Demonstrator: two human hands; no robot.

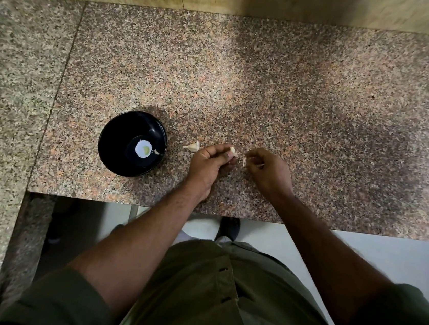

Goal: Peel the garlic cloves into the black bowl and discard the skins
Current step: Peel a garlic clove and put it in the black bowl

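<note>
Head view recorded a speckled granite counter (270, 88); on it a black bowl (114, 148) holding one small peeled clove (157, 152) beside a white sticker (143, 149); the left hand (209, 163) pinching a partly peeled garlic clove (232, 150) at its fingertips; the right hand (270, 170) pinching a strip of skin (244, 162) just beside it. An unpeeled clove (193, 146) lay between bowl and left hand. Risk judged: the slick clove could slip from so light a pinch, or loose skin could drift into the bowl.
</note>
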